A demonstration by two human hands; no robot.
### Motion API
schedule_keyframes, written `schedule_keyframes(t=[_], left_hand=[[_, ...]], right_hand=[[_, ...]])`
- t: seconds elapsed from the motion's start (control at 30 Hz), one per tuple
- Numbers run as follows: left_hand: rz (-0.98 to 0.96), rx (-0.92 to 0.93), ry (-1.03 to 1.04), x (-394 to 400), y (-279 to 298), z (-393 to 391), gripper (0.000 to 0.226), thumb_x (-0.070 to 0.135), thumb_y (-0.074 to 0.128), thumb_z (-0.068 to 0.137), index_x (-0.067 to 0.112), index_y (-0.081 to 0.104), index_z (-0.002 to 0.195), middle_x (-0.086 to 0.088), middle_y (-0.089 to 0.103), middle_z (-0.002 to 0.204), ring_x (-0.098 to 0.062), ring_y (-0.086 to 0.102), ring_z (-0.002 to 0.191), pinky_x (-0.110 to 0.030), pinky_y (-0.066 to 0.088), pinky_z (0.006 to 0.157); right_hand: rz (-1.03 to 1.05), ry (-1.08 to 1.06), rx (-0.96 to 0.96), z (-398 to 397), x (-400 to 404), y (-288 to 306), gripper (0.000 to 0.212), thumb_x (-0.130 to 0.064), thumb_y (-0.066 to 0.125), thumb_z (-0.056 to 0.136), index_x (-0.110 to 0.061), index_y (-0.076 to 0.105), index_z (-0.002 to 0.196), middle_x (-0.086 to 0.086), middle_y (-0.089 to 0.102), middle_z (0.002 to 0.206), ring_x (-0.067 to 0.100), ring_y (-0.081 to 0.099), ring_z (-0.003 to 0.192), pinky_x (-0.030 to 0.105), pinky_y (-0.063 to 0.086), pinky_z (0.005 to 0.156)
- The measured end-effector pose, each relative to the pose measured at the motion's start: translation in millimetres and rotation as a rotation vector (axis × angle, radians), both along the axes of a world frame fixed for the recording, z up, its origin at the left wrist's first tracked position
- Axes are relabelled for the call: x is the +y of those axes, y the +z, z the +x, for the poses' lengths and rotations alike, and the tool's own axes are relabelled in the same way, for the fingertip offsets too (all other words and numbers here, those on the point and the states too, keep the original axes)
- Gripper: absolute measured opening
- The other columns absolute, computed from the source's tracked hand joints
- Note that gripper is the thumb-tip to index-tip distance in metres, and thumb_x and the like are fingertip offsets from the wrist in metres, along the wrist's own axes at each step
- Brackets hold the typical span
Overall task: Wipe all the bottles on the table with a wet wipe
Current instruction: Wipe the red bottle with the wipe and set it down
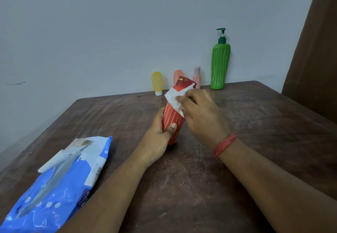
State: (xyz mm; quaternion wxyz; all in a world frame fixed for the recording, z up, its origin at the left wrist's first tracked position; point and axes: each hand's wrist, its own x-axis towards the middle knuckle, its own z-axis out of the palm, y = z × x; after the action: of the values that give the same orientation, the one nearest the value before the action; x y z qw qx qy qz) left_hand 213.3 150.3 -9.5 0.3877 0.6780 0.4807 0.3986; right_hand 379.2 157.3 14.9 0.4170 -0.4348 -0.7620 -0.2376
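Left hand (156, 137) grips the red bottle (173, 119) low; right hand (198, 112) pinches the wet wipe (173, 98) against it. Base possibly off the surface (237, 159). Risk: hard strokes twist the bottle loose from the one-handed grip.

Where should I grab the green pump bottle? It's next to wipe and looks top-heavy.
Probably round the middle of the green pump bottle, coming from the front: it stands upright against the wall, its body is slim, and the pump head is too thin to lift by.

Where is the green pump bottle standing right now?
In the head view, the green pump bottle stands upright at the table's far right edge against the wall, just right of the small pink bottle.
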Motion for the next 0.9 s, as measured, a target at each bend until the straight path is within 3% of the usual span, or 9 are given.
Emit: schedule_keyframes(t=[0.1, 0.23, 0.3, 0.43, 0.5, 0.63, 0.77, 0.9], left_hand=[[0.005, -0.005, -0.007, -1, 0, 0, 0.06, 0.036, 0.051, 0.103, 0.04, 0.019, 0.153, 0.016, 0.042, 0.136, -0.008, 0.043, 0.125, -0.024, 0.038, 0.095], [0.011, 0.047, -0.016, 1, -1, 1, 0.063, 0.039, 0.05, 0.102, 0.039, 0.015, 0.154, 0.015, 0.04, 0.136, -0.009, 0.042, 0.124, -0.025, 0.038, 0.094], [0.008, 0.049, -0.01, 2, -2, 1, 0.062, 0.04, 0.05, 0.102, 0.04, 0.015, 0.154, 0.014, 0.04, 0.137, -0.009, 0.044, 0.123, -0.019, 0.04, 0.086], [0.02, 0.036, -0.013, 1, -1, 0, 0.06, 0.039, 0.051, 0.102, 0.04, 0.019, 0.153, 0.021, 0.044, 0.127, 0.001, 0.049, 0.111, -0.014, 0.038, 0.082], [0.011, 0.018, -0.006, -1, 0, 0, 0.061, 0.038, 0.051, 0.102, 0.039, 0.019, 0.154, 0.019, 0.043, 0.13, 0.0, 0.047, 0.114, -0.016, 0.038, 0.085], [0.011, 0.047, -0.011, 0, 1, 1, 0.06, 0.038, 0.051, 0.103, 0.039, 0.018, 0.153, 0.018, 0.041, 0.131, -0.005, 0.043, 0.119, -0.013, 0.037, 0.083], [-0.004, 0.012, -0.001, 0, 2, 1, 0.061, 0.039, 0.051, 0.102, 0.038, 0.019, 0.154, 0.013, 0.043, 0.138, -0.012, 0.044, 0.127, -0.031, 0.04, 0.103], [0.006, 0.052, -0.011, 0, 1, 1, 0.061, 0.039, 0.051, 0.102, 0.039, 0.018, 0.153, 0.013, 0.041, 0.138, -0.012, 0.044, 0.127, -0.033, 0.04, 0.104]], right_hand=[[-0.01, 0.04, 0.029, 1, -1, 1, 0.021, -0.016, 0.067, 0.09, -0.01, 0.069, 0.11, 0.006, 0.059, 0.102, 0.022, 0.052, 0.095, 0.031, 0.049, 0.078], [0.076, -0.024, 0.254, 14, 5, 7, 0.012, -0.007, 0.062, 0.09, -0.005, 0.067, 0.101, 0.01, 0.059, 0.101, 0.022, 0.053, 0.095, 0.026, 0.044, 0.081], [0.091, -0.059, 0.322, 18, 4, 9, 0.014, -0.006, 0.061, 0.091, -0.005, 0.066, 0.104, 0.011, 0.059, 0.105, 0.022, 0.051, 0.099, 0.024, 0.041, 0.084], [-0.005, 0.009, 0.018, 7, 1, 0, 0.024, -0.006, 0.068, 0.088, -0.007, 0.068, 0.112, 0.008, 0.061, 0.113, 0.026, 0.052, 0.105, 0.035, 0.05, 0.087], [-0.002, 0.015, -0.064, 7, 5, 0, 0.028, -0.006, 0.07, 0.086, -0.008, 0.068, 0.114, 0.007, 0.062, 0.114, 0.026, 0.053, 0.105, 0.038, 0.052, 0.085], [0.018, -0.084, 0.1, 11, 7, 5, 0.026, -0.002, 0.068, 0.086, -0.007, 0.066, 0.111, 0.01, 0.06, 0.106, 0.026, 0.054, 0.098, 0.041, 0.055, 0.076], [0.016, -0.021, -0.102, 3, 4, -1, 0.034, -0.003, 0.068, 0.081, -0.009, 0.065, 0.114, 0.009, 0.057, 0.102, 0.026, 0.051, 0.092, 0.036, 0.053, 0.065], [0.013, -0.144, 0.076, 9, 9, 2, 0.041, 0.0, 0.066, 0.084, -0.006, 0.061, 0.124, 0.012, 0.055, 0.106, 0.028, 0.052, 0.095, 0.041, 0.056, 0.069]])
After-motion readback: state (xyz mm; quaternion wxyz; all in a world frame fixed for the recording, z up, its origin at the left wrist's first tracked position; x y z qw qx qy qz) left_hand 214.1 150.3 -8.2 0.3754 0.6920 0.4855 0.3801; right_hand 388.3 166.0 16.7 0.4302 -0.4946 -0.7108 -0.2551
